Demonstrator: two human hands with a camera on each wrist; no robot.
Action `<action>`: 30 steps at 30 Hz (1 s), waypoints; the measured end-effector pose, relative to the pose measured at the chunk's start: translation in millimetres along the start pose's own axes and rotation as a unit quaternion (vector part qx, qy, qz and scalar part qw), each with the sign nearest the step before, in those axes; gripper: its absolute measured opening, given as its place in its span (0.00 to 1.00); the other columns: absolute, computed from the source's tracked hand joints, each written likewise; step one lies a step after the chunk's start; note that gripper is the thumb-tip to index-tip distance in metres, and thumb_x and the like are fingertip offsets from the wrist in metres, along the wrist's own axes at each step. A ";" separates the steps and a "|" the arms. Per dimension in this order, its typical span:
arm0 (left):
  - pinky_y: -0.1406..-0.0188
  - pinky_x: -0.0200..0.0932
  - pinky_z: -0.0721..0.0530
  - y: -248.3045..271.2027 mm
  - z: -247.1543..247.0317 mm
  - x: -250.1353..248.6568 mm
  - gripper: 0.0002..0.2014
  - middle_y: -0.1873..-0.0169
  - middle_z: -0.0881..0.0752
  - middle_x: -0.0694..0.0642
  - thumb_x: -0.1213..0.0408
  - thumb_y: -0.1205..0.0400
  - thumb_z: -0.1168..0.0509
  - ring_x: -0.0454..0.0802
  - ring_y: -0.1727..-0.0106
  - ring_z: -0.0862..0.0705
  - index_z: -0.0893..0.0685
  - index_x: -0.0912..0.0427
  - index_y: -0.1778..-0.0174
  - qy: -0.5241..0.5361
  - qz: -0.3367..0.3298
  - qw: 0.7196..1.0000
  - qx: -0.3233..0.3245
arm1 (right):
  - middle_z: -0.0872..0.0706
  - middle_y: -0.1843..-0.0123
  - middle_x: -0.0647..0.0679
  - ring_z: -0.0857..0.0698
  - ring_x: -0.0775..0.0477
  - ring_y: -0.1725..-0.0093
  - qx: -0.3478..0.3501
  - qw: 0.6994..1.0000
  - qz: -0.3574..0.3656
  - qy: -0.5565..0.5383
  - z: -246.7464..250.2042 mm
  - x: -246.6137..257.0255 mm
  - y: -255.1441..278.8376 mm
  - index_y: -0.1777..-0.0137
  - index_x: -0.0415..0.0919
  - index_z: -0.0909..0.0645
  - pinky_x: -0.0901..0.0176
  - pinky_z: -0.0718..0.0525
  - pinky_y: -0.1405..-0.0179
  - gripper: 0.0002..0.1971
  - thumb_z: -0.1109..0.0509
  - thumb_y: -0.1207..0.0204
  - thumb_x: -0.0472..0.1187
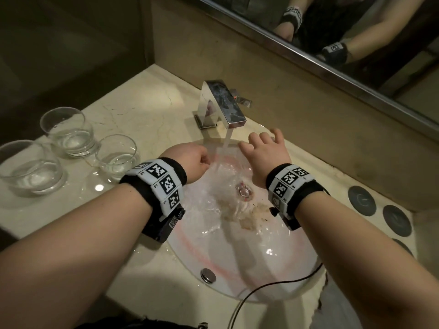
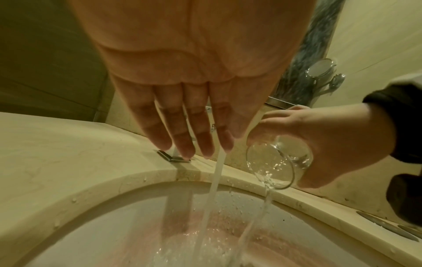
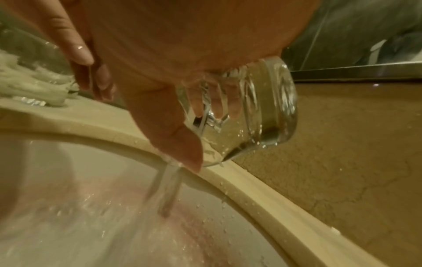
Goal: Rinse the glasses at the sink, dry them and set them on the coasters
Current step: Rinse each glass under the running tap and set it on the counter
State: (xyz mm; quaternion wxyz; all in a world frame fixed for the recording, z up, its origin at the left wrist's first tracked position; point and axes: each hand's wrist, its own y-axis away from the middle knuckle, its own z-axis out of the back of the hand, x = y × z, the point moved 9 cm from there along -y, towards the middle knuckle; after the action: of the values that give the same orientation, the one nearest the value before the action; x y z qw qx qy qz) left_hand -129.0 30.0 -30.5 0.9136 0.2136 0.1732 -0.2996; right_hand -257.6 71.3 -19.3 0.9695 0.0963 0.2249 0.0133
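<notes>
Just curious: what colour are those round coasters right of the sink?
Dark grey coasters, seen best in the head view.

A wall mirror (image 1: pixel 356 74) runs along the far right. A black cable (image 1: pixel 268 287) crosses the near marble counter (image 1: pixel 133 110).

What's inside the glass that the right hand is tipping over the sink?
Water: the tilted glass in the right hand pours a thin stream into the sink. The hand covers part of its wall, so the rest inside is hidden.
</notes>
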 end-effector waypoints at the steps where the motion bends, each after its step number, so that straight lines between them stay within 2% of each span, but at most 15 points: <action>1: 0.49 0.41 0.26 1.2 -0.1 -0.2 0.11 0.42 0.17 0.52 0.58 0.16 0.41 0.52 0.41 0.20 0.17 0.53 0.41 0.003 -0.001 1.000 -0.002 | 0.29 0.32 0.45 0.29 0.40 0.31 -0.002 1.000 -0.012 -0.018 1.9 -1.4 -0.3 0.26 0.47 0.37 0.38 0.48 0.23 0.36 0.27 0.35 0.43; 3: 0.50 0.39 0.27 3.2 -0.1 0.4 0.11 0.42 0.17 0.52 0.58 0.16 0.41 0.52 0.41 0.20 0.17 0.53 0.41 0.011 -0.002 1.000 -0.002 | 0.28 0.31 0.46 0.26 0.41 0.33 -0.003 0.992 -0.057 -0.111 0.5 -9.3 -1.9 0.25 0.47 0.38 0.44 0.37 0.27 0.39 0.25 0.35 0.46; 4: 0.51 0.39 0.28 3.9 0.4 0.9 0.11 0.42 0.17 0.52 0.58 0.16 0.40 0.52 0.42 0.20 0.17 0.53 0.41 0.018 -0.003 1.000 -0.002 | 0.27 0.30 0.46 0.24 0.43 0.34 0.001 0.974 -0.092 -0.208 -4.0 -16.7 -2.0 0.24 0.47 0.38 0.49 0.29 0.31 0.41 0.23 0.36 0.47; 5: 0.51 0.39 0.28 4.2 1.0 1.7 0.11 0.42 0.17 0.51 0.58 0.16 0.40 0.51 0.42 0.20 0.17 0.53 0.41 0.023 -0.004 1.000 -0.002 | 0.27 0.30 0.46 0.21 0.45 0.37 0.005 0.933 -0.134 -0.335 -10.3 -23.5 0.0 0.23 0.45 0.38 0.56 0.23 0.38 0.42 0.21 0.36 0.47; 6: 0.51 0.38 0.28 4.5 1.6 2.6 0.11 0.42 0.17 0.51 0.58 0.16 0.40 0.51 0.42 0.20 0.17 0.53 0.41 0.027 -0.005 1.000 -0.001 | 0.25 0.31 0.47 0.19 0.48 0.42 0.012 0.872 -0.171 -0.459 -20.9 -27.2 2.2 0.23 0.44 0.38 0.63 0.19 0.48 0.44 0.19 0.37 0.46; 7: 0.51 0.38 0.28 4.4 2.0 3.7 0.11 0.43 0.17 0.51 0.58 0.16 0.40 0.50 0.42 0.20 0.17 0.53 0.41 0.028 -0.005 1.000 -0.001 | 0.24 0.33 0.48 0.18 0.51 0.45 0.013 0.812 -0.195 -0.550 -30.4 -27.6 3.8 0.23 0.43 0.37 0.67 0.19 0.55 0.45 0.17 0.38 0.45; 8: 0.51 0.38 0.28 4.1 2.7 4.8 0.11 0.43 0.17 0.50 0.58 0.15 0.40 0.50 0.42 0.20 0.17 0.53 0.41 0.026 -0.005 1.000 -0.001 | 0.23 0.34 0.49 0.18 0.52 0.47 0.009 0.773 -0.212 -0.598 -38.2 -26.8 4.0 0.24 0.43 0.37 0.68 0.19 0.59 0.45 0.16 0.39 0.44; 10: 0.50 0.39 0.26 2.8 1.9 7.0 0.11 0.42 0.17 0.50 0.58 0.15 0.41 0.50 0.41 0.20 0.17 0.53 0.41 0.013 -0.005 1.000 0.007 | 0.24 0.34 0.49 0.20 0.54 0.47 0.001 0.742 -0.227 -0.630 -49.6 -22.7 0.0 0.24 0.43 0.36 0.65 0.19 0.59 0.45 0.16 0.39 0.44; 12: 0.48 0.41 0.25 -0.6 0.8 8.6 0.12 0.42 0.16 0.51 0.58 0.15 0.41 0.51 0.41 0.20 0.17 0.54 0.40 -0.007 -0.009 1.000 0.017 | 0.24 0.33 0.49 0.21 0.54 0.47 -0.009 0.729 -0.236 -0.642 -54.8 -19.7 -9.2 0.24 0.43 0.36 0.61 0.18 0.54 0.44 0.17 0.38 0.43; 15: 0.47 0.41 0.25 -7.0 2.0 12.3 0.13 0.41 0.17 0.52 0.58 0.15 0.42 0.52 0.40 0.20 0.17 0.54 0.39 -0.017 -0.004 0.999 0.027 | 0.24 0.32 0.49 0.22 0.49 0.39 -0.017 0.718 -0.244 -0.651 -56.6 -16.3 -25.1 0.24 0.43 0.36 0.55 0.19 0.43 0.44 0.17 0.38 0.44; 17: 0.48 0.42 0.25 -12.2 4.7 14.8 0.13 0.41 0.17 0.53 0.58 0.15 0.41 0.53 0.40 0.20 0.17 0.54 0.39 -0.018 0.001 1.000 0.024 | 0.24 0.32 0.49 0.23 0.49 0.36 -0.020 0.715 -0.241 -0.656 -57.8 -13.5 -35.1 0.24 0.43 0.36 0.55 0.22 0.38 0.46 0.16 0.39 0.45; 21: 0.48 0.42 0.25 -20.0 6.8 15.7 0.12 0.42 0.17 0.53 0.58 0.16 0.40 0.52 0.42 0.19 0.17 0.53 0.40 -0.008 0.002 1.000 0.017 | 0.24 0.31 0.50 0.24 0.52 0.36 -0.025 0.724 -0.231 -0.650 -58.5 -13.6 -46.0 0.23 0.42 0.36 0.63 0.28 0.40 0.45 0.17 0.38 0.47; 26: 0.48 0.43 0.25 -25.2 1.2 10.9 0.11 0.42 0.17 0.53 0.58 0.16 0.40 0.52 0.41 0.19 0.16 0.53 0.42 -0.001 -0.005 1.000 0.021 | 0.23 0.34 0.52 0.23 0.53 0.37 -0.039 0.716 -0.222 -0.661 -59.9 -16.1 -47.2 0.26 0.43 0.33 0.63 0.28 0.41 0.42 0.17 0.38 0.46; 30: 0.48 0.42 0.25 -25.8 0.5 9.4 0.11 0.43 0.17 0.53 0.58 0.16 0.40 0.51 0.42 0.19 0.16 0.53 0.42 0.002 -0.006 1.000 0.022 | 0.26 0.37 0.56 0.26 0.56 0.38 -0.039 0.729 -0.205 -0.653 -57.8 -14.6 -49.5 0.27 0.44 0.33 0.66 0.32 0.42 0.41 0.17 0.38 0.45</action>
State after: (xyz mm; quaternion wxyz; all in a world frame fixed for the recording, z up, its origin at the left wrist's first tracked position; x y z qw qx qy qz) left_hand -137.8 6.5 -41.6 0.9065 0.2329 0.1695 -0.3088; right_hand -297.0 32.1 -73.4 0.8595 -0.0046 -0.4496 -0.2430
